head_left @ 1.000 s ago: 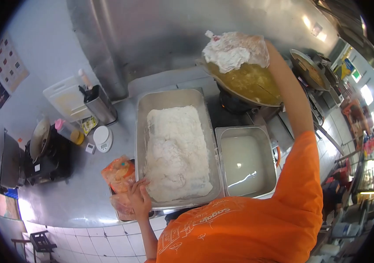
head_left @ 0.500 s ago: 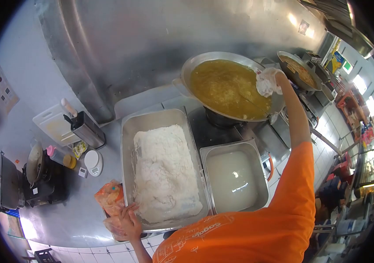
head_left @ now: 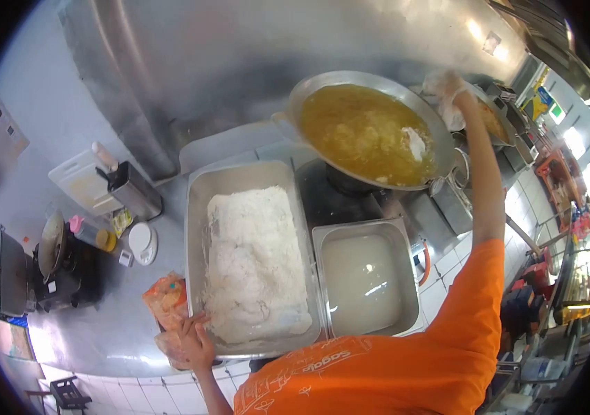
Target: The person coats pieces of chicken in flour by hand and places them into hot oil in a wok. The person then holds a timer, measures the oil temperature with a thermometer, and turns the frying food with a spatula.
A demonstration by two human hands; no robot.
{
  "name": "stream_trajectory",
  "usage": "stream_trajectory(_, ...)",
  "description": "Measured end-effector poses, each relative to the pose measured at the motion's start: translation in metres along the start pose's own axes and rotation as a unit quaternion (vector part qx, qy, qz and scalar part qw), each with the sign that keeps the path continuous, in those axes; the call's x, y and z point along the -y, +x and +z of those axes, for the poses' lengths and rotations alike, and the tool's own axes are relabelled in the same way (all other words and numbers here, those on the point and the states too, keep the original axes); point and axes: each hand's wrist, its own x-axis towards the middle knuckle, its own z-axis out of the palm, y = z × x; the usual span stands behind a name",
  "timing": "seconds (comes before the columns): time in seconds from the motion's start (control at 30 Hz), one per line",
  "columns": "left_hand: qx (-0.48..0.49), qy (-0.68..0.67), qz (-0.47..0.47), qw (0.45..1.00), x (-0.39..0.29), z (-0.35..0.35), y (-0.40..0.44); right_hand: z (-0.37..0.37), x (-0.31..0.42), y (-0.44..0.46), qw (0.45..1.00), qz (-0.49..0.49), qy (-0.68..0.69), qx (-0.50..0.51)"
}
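Note:
My left hand [head_left: 196, 346] lies with its fingers stretched out at the near left corner of a steel tray of white flour [head_left: 257, 256], beside an orange plastic bag [head_left: 165, 299]. My right hand [head_left: 449, 97], in a clear plastic glove dusted white, is past the right rim of a big wok [head_left: 405, 104]. Its fingers are blurred, so I cannot tell whether they hold anything. In the wok's bubbling yellow oil [head_left: 347, 114] floats a white flour-coated piece [head_left: 414, 144], with paler pieces frying near the middle.
A steel pan of cloudy liquid [head_left: 367, 283] stands right of the flour tray. Behind my right hand is a second wok [head_left: 494, 124]. On the left are a white kitchen scale [head_left: 143, 242], a knife holder [head_left: 135, 191], a cutting board [head_left: 87, 181] and a black appliance [head_left: 66, 297].
My right hand has moved right, from over the oil to beyond the wok's rim. A white-coated piece now shows in the oil near where it was. My left hand stays at the tray corner.

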Motion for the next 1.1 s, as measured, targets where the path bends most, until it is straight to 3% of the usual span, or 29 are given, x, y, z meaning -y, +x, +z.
stream_trajectory(0.03, -0.002, 0.004, 0.017, 1.000, 0.002, 0.001, 0.000, -0.041, -0.006, 0.010, 0.985, -0.082, -0.097, -0.116)
stream_trajectory(0.07, -0.004, 0.008, 0.027, 1.000, 0.004, 0.000, -0.003, -0.080, 0.007, 0.031, 0.988, 0.021, 0.116, -0.102)
stream_trajectory(0.1, -0.005, 0.005, 0.028, 1.000, 0.003, -0.001, -0.004, -0.119, 0.021, 0.052, 0.929, 0.120, 0.325, -0.133)
stream_trajectory(0.13, -0.005, 0.004, 0.030, 1.000, 0.002, -0.002, -0.003, -0.163, 0.056, 0.067, 0.833, 0.179, 0.518, -0.080)
stream_trajectory(0.17, -0.008, 0.001, 0.028, 1.000, 0.007, 0.000, -0.003, -0.208, 0.091, 0.083, 0.691, 0.259, 0.673, -0.057)
stream_trajectory(0.27, -0.022, -0.007, 0.017, 1.000, 0.008, -0.003, -0.005, -0.290, 0.200, 0.126, 0.676, 0.243, 0.695, -0.006)
stream_trajectory(0.37, -0.042, -0.014, 0.020, 0.999, 0.010, -0.004, -0.003, -0.287, 0.311, 0.169, 0.732, 0.080, 0.675, 0.055)
stream_trajectory(0.4, -0.041, -0.012, 0.026, 0.999, 0.012, -0.003, -0.004, -0.250, 0.351, 0.189, 0.682, -0.023, 0.724, 0.103)
stream_trajectory(0.43, -0.048, -0.013, 0.019, 0.999, 0.015, -0.001, -0.005, -0.218, 0.399, 0.209, 0.591, 0.000, 0.780, 0.207)
stream_trajectory(0.47, -0.053, -0.013, 0.011, 0.998, 0.015, -0.002, -0.005, -0.186, 0.448, 0.226, 0.443, 0.052, 0.841, 0.306)
stream_trajectory(0.53, -0.046, -0.012, 0.024, 0.999, 0.016, -0.004, -0.005, -0.144, 0.530, 0.251, 0.667, -0.042, 0.705, 0.238)
stream_trajectory(0.6, -0.053, -0.007, 0.018, 0.998, 0.015, -0.005, -0.005, -0.164, 0.571, 0.259, 0.818, -0.043, 0.544, 0.180)
stream_trajectory(0.63, -0.040, -0.012, 0.015, 0.999, 0.013, -0.008, -0.005, -0.143, 0.598, 0.267, 0.819, -0.051, 0.543, 0.178)
stream_trajectory(0.7, -0.050, -0.005, 0.032, 0.998, 0.019, -0.006, -0.005, -0.076, 0.666, 0.283, 0.821, -0.025, 0.569, 0.045)
stream_trajectory(0.73, -0.051, -0.004, 0.025, 0.998, 0.022, -0.005, -0.005, -0.100, 0.657, 0.283, 0.820, -0.031, 0.570, 0.048)
stream_trajectory(0.8, -0.056, -0.025, 0.018, 0.998, 0.024, -0.002, -0.006, -0.176, 0.611, 0.275, 0.812, -0.100, 0.530, 0.221)
stream_trajectory(0.83, -0.053, -0.027, 0.011, 0.998, 0.024, -0.002, -0.007, -0.180, 0.604, 0.271, 0.810, -0.104, 0.529, 0.228)
stream_trajectory(0.9, -0.049, -0.028, 0.007, 0.998, 0.022, -0.004, -0.006, -0.172, 0.586, 0.266, 0.652, -0.090, 0.665, 0.353)
stream_trajectory(1.03, -0.058, -0.026, 0.014, 0.998, 0.022, -0.004, -0.007, -0.185, 0.576, 0.251, 0.657, -0.036, 0.715, 0.238)
stream_trajectory(1.1, -0.049, -0.015, 0.017, 0.999, 0.022, -0.004, -0.007, -0.215, 0.574, 0.250, 0.782, -0.241, 0.533, 0.214)
